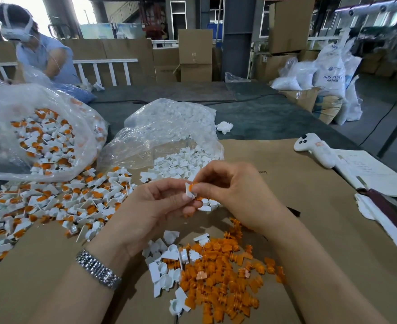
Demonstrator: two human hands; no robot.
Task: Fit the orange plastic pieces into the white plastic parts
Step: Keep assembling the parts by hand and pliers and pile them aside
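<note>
Left hand (155, 202) pinching white part (189, 191); right hand (230, 192) fingers pinching orange piece (194, 185) at its 1 o'clock.

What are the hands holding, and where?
The left hand pinches a white part by its lower edge; the right hand pinches an orange piece at its top.

Both hands, left (150, 204) and right (230, 190), pinch a white part (189, 191) with an orange piece (194, 185).
</note>
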